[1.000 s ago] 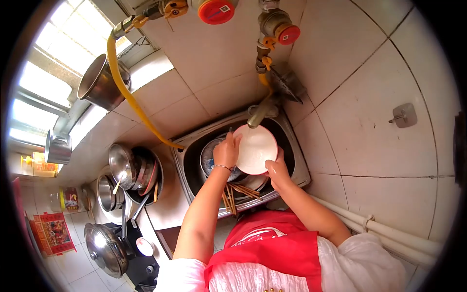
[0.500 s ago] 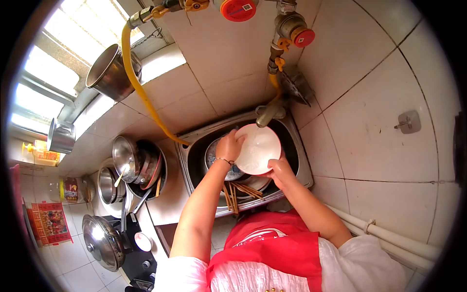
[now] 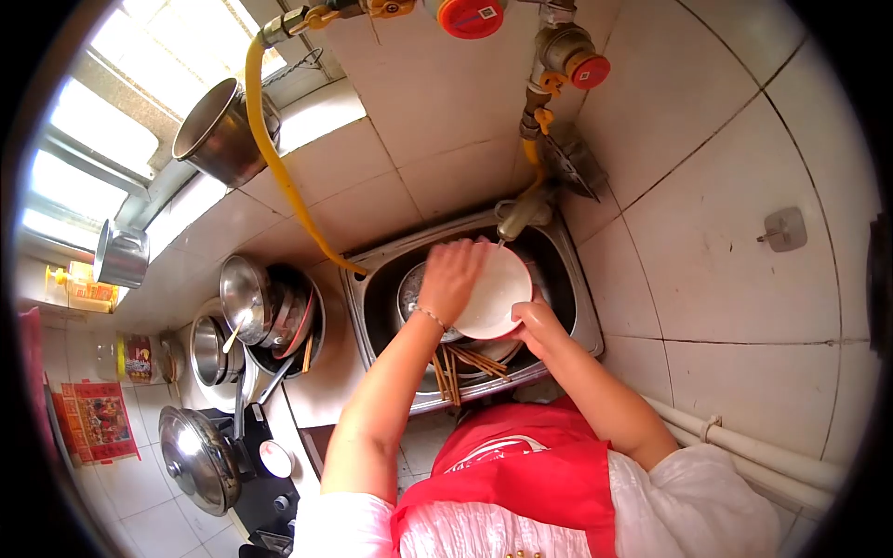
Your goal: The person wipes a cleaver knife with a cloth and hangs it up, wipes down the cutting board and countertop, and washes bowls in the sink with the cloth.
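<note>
A white bowl with a red rim (image 3: 498,296) is tilted over the sink (image 3: 581,307), just below the tap (image 3: 513,223). My right hand (image 3: 541,325) grips its lower right edge, thumb on the rim. My left hand (image 3: 451,284) lies across the bowl's left side with its fingers stretched out; they are a little blurred. A thin trickle of water seems to show at the tap's mouth. Beneath the bowl, partly hidden, are a metal basin (image 3: 409,290) and other dishes. Several wooden chopsticks (image 3: 451,377) lean at the sink's front edge.
Left of the sink stand stacked metal bowls (image 3: 244,290), a pan handle (image 3: 277,379) and a lidded pot (image 3: 197,460). A yellow hose (image 3: 270,153) runs down to the sink's back left corner. A metal pot (image 3: 223,135) sits by the window. White pipes (image 3: 753,456) run along the right wall.
My left hand has moved from the bowl's upper left rim further over its inside, its fingers now stretched out. My right hand still holds the bowl. The view has shifted slightly.
</note>
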Action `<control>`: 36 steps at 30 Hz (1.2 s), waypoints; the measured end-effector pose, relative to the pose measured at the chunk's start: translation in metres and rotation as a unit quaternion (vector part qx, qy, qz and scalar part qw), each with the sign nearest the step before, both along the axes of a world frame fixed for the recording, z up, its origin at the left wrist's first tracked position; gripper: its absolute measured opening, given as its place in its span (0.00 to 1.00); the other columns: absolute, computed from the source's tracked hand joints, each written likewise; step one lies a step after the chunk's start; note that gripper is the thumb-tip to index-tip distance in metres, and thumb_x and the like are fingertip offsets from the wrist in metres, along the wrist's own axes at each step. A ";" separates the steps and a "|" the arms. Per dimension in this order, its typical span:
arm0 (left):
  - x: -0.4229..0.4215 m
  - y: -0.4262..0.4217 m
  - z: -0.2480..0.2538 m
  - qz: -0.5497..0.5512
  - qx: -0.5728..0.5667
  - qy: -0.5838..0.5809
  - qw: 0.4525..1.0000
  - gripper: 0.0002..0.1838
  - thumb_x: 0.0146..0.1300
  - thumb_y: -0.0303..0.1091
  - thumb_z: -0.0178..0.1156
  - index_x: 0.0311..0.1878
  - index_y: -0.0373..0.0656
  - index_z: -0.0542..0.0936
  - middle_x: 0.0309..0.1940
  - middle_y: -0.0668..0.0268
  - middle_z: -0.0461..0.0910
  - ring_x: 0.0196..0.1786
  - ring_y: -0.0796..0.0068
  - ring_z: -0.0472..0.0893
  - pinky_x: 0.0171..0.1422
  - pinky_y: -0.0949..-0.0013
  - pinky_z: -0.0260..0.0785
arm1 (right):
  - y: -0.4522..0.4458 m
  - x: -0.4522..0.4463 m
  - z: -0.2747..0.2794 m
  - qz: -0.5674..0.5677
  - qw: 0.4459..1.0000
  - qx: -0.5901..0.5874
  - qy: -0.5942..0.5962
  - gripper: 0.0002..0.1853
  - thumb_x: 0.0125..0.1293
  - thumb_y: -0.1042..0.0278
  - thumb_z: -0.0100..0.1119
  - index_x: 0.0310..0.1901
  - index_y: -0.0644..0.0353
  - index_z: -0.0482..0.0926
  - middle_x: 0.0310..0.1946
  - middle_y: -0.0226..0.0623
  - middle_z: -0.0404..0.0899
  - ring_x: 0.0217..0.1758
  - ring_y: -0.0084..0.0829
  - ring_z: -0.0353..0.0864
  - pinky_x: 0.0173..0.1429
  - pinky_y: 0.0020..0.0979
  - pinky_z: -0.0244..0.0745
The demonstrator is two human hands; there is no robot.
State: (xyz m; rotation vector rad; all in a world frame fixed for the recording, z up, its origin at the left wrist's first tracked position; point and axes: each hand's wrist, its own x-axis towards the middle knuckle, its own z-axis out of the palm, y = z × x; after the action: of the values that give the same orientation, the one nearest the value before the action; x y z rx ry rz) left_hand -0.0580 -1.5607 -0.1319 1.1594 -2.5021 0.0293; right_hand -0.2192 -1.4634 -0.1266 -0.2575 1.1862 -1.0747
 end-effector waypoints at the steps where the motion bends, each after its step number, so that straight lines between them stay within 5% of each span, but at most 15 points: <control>1: 0.002 0.001 0.003 -0.059 -0.026 -0.021 0.998 0.21 0.58 0.31 0.52 0.57 0.44 0.72 0.53 0.57 0.73 0.55 0.58 0.72 0.60 0.57 0.64 | 0.000 -0.001 -0.001 0.007 1.000 0.008 -0.019 0.39 0.43 0.82 0.44 0.64 0.58 0.59 0.54 0.46 0.68 0.56 0.50 0.73 0.51 0.56 0.77; 6: 0.010 -0.008 0.013 -0.154 -0.049 -0.080 0.984 0.17 0.58 0.32 0.52 0.52 0.44 0.73 0.56 0.56 0.70 0.56 0.57 0.72 0.59 0.57 0.65 | 0.001 0.001 -0.016 0.038 0.995 0.038 -0.088 0.37 0.42 0.80 0.45 0.62 0.57 0.62 0.53 0.46 0.70 0.53 0.50 0.74 0.45 0.56 0.80; 8: 0.009 -0.016 0.004 -0.035 0.137 0.042 0.989 0.14 0.62 0.35 0.53 0.50 0.43 0.73 0.51 0.53 0.74 0.50 0.51 0.76 0.51 0.55 0.69 | -0.002 -0.001 -0.013 0.058 0.993 0.035 -0.101 0.37 0.42 0.80 0.45 0.62 0.59 0.62 0.51 0.47 0.71 0.52 0.51 0.75 0.46 0.56 0.79; 12: 0.009 -0.025 -0.001 0.048 0.279 0.146 0.948 0.14 0.65 0.41 0.52 0.49 0.44 0.74 0.44 0.48 0.78 0.45 0.46 0.78 0.47 0.50 0.70 | -0.006 -0.007 0.006 0.077 0.992 0.037 -0.094 0.34 0.42 0.79 0.47 0.59 0.65 0.64 0.49 0.50 0.73 0.50 0.52 0.77 0.48 0.56 0.78; 14: 0.010 -0.028 0.002 0.034 0.259 0.060 0.963 0.14 0.67 0.44 0.51 0.42 0.42 0.76 0.31 0.50 0.81 0.36 0.45 0.79 0.40 0.50 0.70 | -0.006 -0.010 0.008 0.096 0.989 0.049 -0.104 0.33 0.43 0.78 0.47 0.59 0.66 0.65 0.49 0.50 0.74 0.51 0.51 0.77 0.50 0.55 0.77; 18: 0.012 -0.034 0.008 -0.045 0.253 -0.034 0.966 0.19 0.67 0.50 0.49 0.38 0.42 0.76 0.27 0.50 0.80 0.33 0.45 0.79 0.38 0.49 0.69 | 0.000 -0.008 0.002 0.139 0.980 0.067 -0.123 0.32 0.44 0.79 0.48 0.58 0.68 0.65 0.50 0.48 0.73 0.53 0.48 0.76 0.52 0.56 0.75; 25: 0.021 -0.026 0.010 -0.038 0.299 -0.036 0.953 0.18 0.66 0.49 0.50 0.40 0.42 0.78 0.29 0.49 0.80 0.37 0.45 0.79 0.40 0.52 0.70 | 0.004 -0.009 0.000 0.129 0.982 0.047 -0.128 0.36 0.41 0.78 0.47 0.60 0.63 0.64 0.53 0.48 0.71 0.54 0.52 0.75 0.45 0.56 0.79; 27: 0.028 -0.022 -0.010 -0.089 0.346 0.163 0.919 0.17 0.65 0.46 0.51 0.36 0.41 0.79 0.34 0.48 0.80 0.40 0.46 0.79 0.44 0.49 0.70 | 0.005 -0.014 -0.008 0.140 0.980 0.053 -0.127 0.37 0.41 0.78 0.47 0.61 0.63 0.64 0.54 0.49 0.71 0.54 0.52 0.74 0.46 0.57 0.79; 34: 0.022 -0.017 0.021 0.038 0.402 -0.024 0.914 0.13 0.63 0.40 0.56 0.43 0.40 0.78 0.39 0.51 0.80 0.45 0.48 0.78 0.47 0.58 0.71 | 0.011 -0.008 -0.018 0.121 0.976 0.062 -0.168 0.37 0.41 0.79 0.46 0.61 0.65 0.63 0.53 0.49 0.72 0.54 0.51 0.75 0.50 0.57 0.77; 36: 0.021 -0.009 0.013 0.010 0.237 -0.014 0.971 0.14 0.62 0.40 0.57 0.46 0.43 0.79 0.42 0.52 0.80 0.48 0.49 0.77 0.52 0.58 0.70 | 0.012 -0.009 -0.023 0.125 0.975 0.055 -0.178 0.34 0.44 0.77 0.47 0.61 0.65 0.64 0.53 0.49 0.72 0.54 0.50 0.75 0.51 0.55 0.77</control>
State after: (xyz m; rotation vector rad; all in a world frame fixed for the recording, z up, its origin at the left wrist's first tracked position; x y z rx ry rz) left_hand -0.0366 -1.5695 -0.1185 1.3655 -2.5976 -0.5805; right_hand -0.2278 -1.4515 -0.1492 -0.1169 0.8613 -0.7918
